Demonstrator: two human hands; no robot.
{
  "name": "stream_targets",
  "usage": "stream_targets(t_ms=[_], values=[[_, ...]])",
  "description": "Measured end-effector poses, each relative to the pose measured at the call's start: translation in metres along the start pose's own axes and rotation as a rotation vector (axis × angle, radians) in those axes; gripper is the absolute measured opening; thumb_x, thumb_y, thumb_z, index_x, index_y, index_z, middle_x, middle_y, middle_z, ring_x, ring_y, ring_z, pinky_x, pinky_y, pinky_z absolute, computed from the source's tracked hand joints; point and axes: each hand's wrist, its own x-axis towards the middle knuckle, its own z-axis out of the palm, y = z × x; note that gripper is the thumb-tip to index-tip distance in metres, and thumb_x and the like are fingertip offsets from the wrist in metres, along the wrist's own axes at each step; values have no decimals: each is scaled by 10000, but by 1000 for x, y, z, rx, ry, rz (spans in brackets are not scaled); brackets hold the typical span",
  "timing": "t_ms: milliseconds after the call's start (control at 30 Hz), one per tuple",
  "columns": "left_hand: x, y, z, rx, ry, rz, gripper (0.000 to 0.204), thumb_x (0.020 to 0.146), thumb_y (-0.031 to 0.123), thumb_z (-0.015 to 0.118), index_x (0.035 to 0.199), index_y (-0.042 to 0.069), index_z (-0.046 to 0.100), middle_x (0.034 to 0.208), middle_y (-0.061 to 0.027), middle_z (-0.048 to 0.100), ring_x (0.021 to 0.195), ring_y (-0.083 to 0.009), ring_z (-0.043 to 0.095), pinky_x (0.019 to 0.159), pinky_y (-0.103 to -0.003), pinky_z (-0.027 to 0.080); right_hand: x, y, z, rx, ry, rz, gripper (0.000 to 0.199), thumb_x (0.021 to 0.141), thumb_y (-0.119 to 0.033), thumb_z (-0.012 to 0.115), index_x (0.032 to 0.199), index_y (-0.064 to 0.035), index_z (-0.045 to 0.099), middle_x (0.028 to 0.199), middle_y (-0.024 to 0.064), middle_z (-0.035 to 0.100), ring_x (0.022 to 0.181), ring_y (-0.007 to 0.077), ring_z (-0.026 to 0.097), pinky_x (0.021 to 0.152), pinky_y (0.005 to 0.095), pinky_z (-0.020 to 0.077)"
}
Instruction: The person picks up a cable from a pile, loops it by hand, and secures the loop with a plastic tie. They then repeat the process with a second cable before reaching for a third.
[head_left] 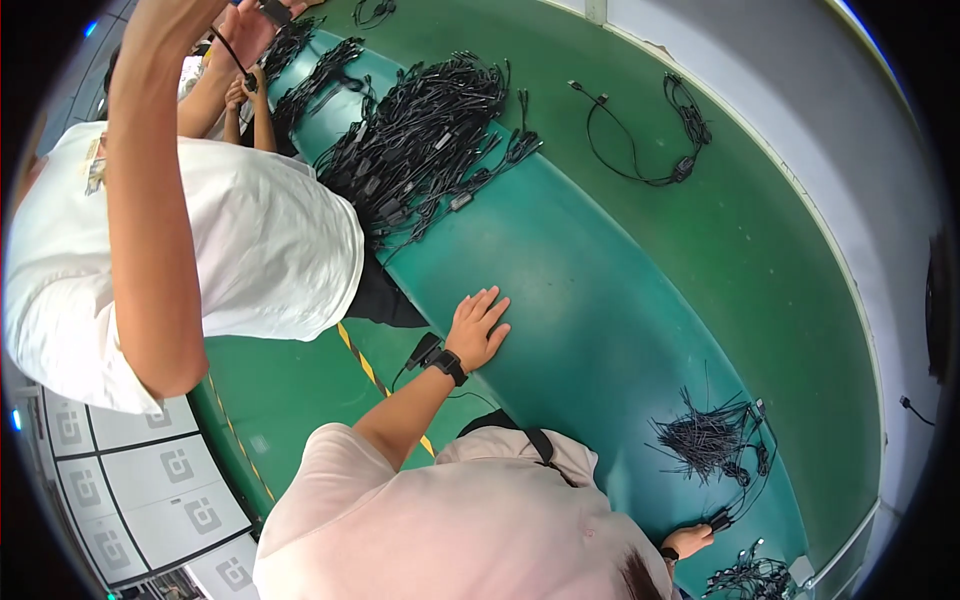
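Observation:
My left hand (478,328) lies flat on the teal tabletop (560,290) with its fingers spread, holding nothing. A dark watch is on that wrist. At the lower right, my right hand (689,541) is closed on a black cable (718,520), at a small dark block on it. The fingers are partly hidden. From there the cord runs along the table past a heap of thin black strips (700,438) that look like cable ties. Just below my right hand is a bundle of black cables (750,577).
A large pile of black cables (420,130) covers the table's far left. Beside me a person in white (230,240) raises an arm, with other hands behind. Another black cable (682,168) lies on the green surface beyond the table. White cartons (160,455) stand lower left.

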Motion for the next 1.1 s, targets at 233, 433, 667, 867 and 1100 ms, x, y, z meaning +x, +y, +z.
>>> stream_targets(t_ms=[233,433,667,867,1100], values=[[-2,0,8,11,4,5,405,819,244,543,1196,107,487,1302,-117,397,1182,-314,381,993,-453,265,-1,1,16,14,5,2,112,872,-110,418,895,-7,457,925,218,452,772,400,509,623,445,428],[-4,4,14,13,31,34,409,818,244,543,1198,106,481,1304,-117,394,1178,-312,384,992,-451,263,-4,7,27,92,9,28,109,864,-84,424,890,16,460,925,233,453,786,410,497,647,440,432],[-6,2,15,-22,118,70,341,788,206,594,1101,76,558,1196,-135,491,1105,-295,449,942,-411,332,-4,-2,22,201,2,7,108,827,-77,462,905,-4,474,946,221,451,837,398,485,700,449,415],[46,111,-137,-794,213,-133,126,824,69,571,907,-5,629,863,-42,631,794,-94,564,726,-228,443,-7,6,22,231,40,7,98,814,-68,483,897,-18,471,948,212,448,834,398,480,690,454,410],[30,213,-311,-884,600,1154,681,774,504,490,1138,-67,419,1030,-241,500,912,-295,483,832,-445,371,-4,-2,29,301,63,-10,100,822,-71,472,905,-18,453,973,224,436,833,410,469,702,456,405]])
